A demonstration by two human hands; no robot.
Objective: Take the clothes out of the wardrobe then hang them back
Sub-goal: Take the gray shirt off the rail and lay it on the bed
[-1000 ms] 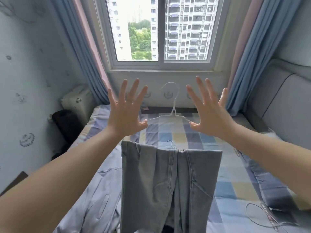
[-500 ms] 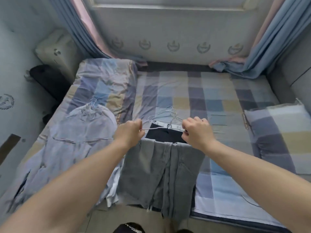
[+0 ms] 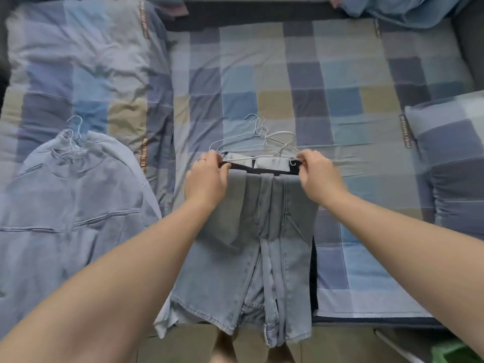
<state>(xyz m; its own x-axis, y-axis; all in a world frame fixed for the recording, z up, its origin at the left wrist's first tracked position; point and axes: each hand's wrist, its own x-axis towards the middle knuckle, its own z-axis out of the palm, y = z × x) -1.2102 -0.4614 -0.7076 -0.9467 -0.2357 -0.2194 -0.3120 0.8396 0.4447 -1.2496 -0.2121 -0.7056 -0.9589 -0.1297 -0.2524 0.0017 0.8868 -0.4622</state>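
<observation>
Light blue jeans (image 3: 251, 247) lie folded over a hanger on the checked bed (image 3: 314, 82), their legs hanging past the bed's near edge. A dark garment (image 3: 259, 169) with white labels shows under them. Several thin white wire hangers (image 3: 258, 140) stick out above the stack. My left hand (image 3: 207, 176) pinches the left end of the top hanger. My right hand (image 3: 318, 174) pinches its right end at the jeans' top edge. A pale blue jacket (image 3: 65, 200) on its own hangers lies flat at the left.
A checked duvet (image 3: 86, 64) is bunched at the back left and a matching pillow (image 3: 453, 158) lies at the right. Blue curtain fabric (image 3: 408, 9) rests at the far right corner. The floor (image 3: 340, 344) and my feet show below the bed edge.
Both hands were spread open in the air a second ago; they came down and closed on the hanger ends. My view tilted down from the window to the bed.
</observation>
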